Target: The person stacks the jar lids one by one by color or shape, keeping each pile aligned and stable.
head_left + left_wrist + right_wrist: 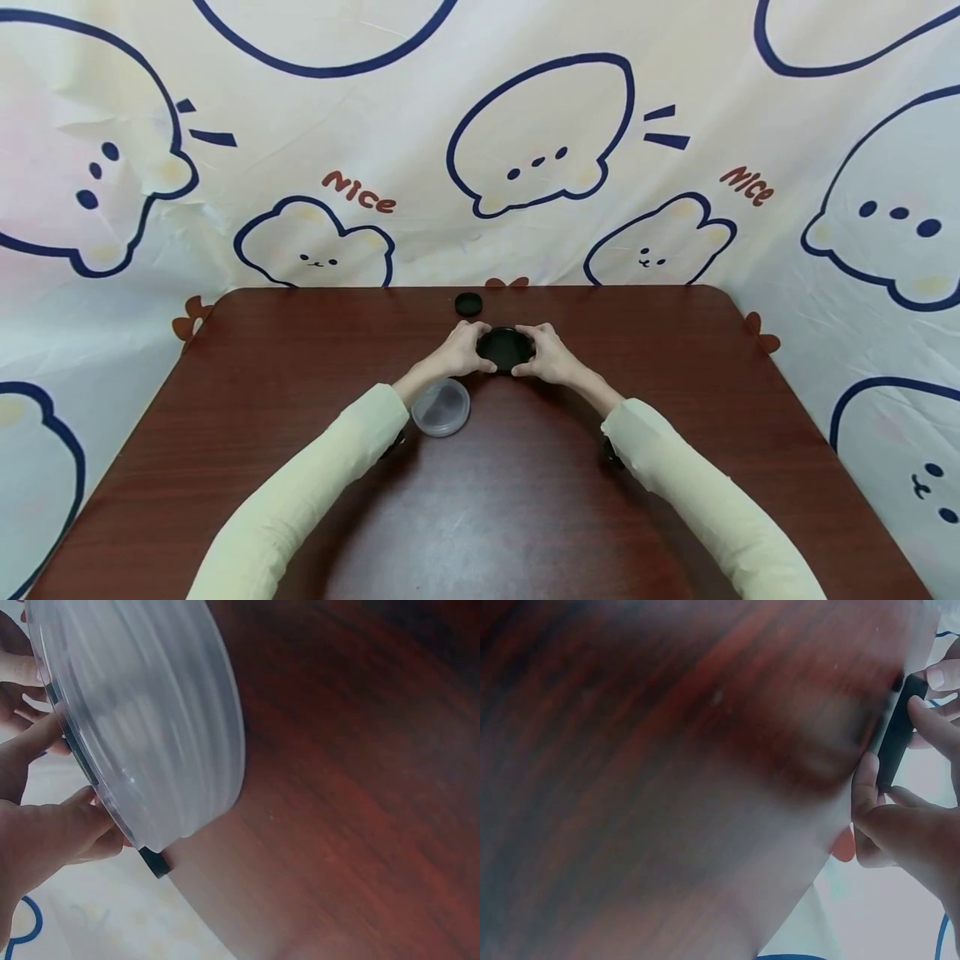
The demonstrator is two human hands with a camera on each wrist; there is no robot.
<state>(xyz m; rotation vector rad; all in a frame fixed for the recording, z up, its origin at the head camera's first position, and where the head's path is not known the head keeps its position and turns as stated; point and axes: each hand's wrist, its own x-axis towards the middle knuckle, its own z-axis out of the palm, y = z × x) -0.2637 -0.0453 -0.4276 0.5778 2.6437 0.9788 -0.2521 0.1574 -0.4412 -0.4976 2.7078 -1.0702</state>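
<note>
In the head view a round black disc [506, 349] with a raised rim is held between both hands over the far middle of the table. My left hand [462, 350] grips its left edge, fingers behind and thumb in front. The right hand [551, 357] grips the opposite edge the same way. Seen from the right wrist, the black disc [902, 735] shows its thick dark side, pinched between fingers and thumb. Close to the left wrist stands a clear round plastic container [441, 408]; in the left wrist view this container [150, 720] hides part of the disc.
A smaller black round piece [468, 305] lies near the table's back edge, behind the left hand. The dark red-brown wooden table [510, 508] reaches back to a pale curtain [420, 167] with blue cartoon outlines, which also runs along both sides.
</note>
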